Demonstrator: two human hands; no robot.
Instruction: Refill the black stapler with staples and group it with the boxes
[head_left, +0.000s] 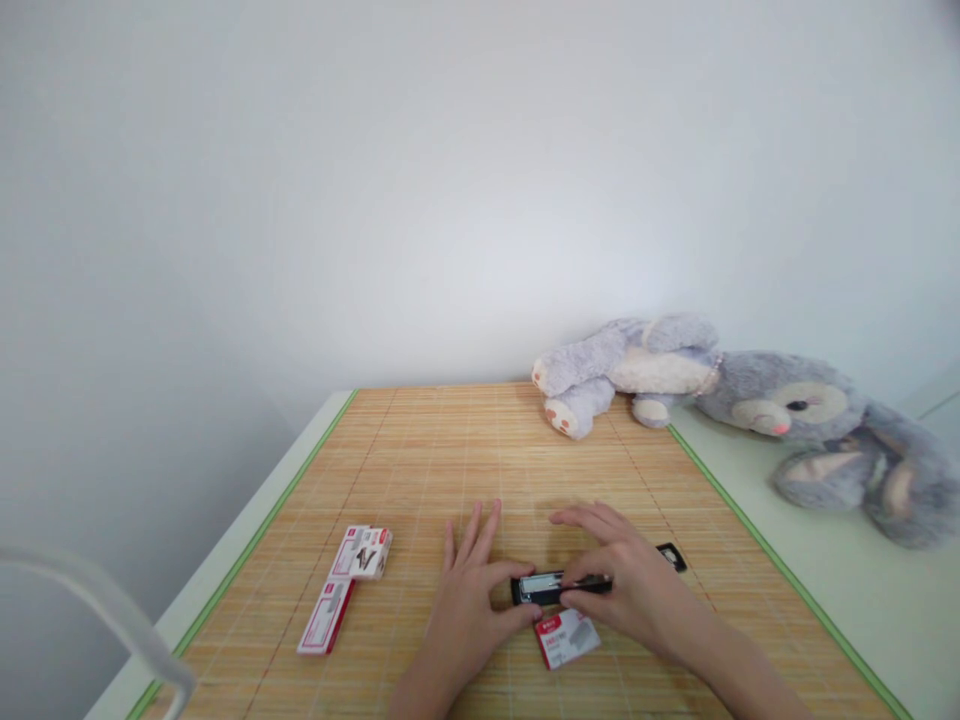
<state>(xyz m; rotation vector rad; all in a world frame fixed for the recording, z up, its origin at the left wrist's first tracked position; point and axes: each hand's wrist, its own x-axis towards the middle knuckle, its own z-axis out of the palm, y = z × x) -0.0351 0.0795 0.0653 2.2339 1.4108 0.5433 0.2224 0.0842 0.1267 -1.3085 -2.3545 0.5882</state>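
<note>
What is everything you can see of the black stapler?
The black stapler lies opened on the bamboo mat, its silvery, metal-looking channel exposed. The left hand pinches its left end with thumb and index finger; fingers of the right hand are at the channel, covering the stapler's middle. Its apparent right end, black too, shows beyond.

- Narrow black stapler [551,598]: smooth, plastic-looking body with a shiny, silvery metal channel [540,583].
- Small red-and-white printed box [568,640]: smooth paper card.
- Flat white-and-magenta boxes [324,618] and small white box [371,555]: printed card, smooth.
- Straw-coloured slatted mat [450,450]: bamboo-like wood, finely ridged, with green cloth-looking edging [787,571].
- Grey-and-cream plush rabbit [739,385]: soft, fluffy cloth pile.
- Pale tabletop [832,565]: smooth.
- White wall [375,200]: smooth, matt.
</note>
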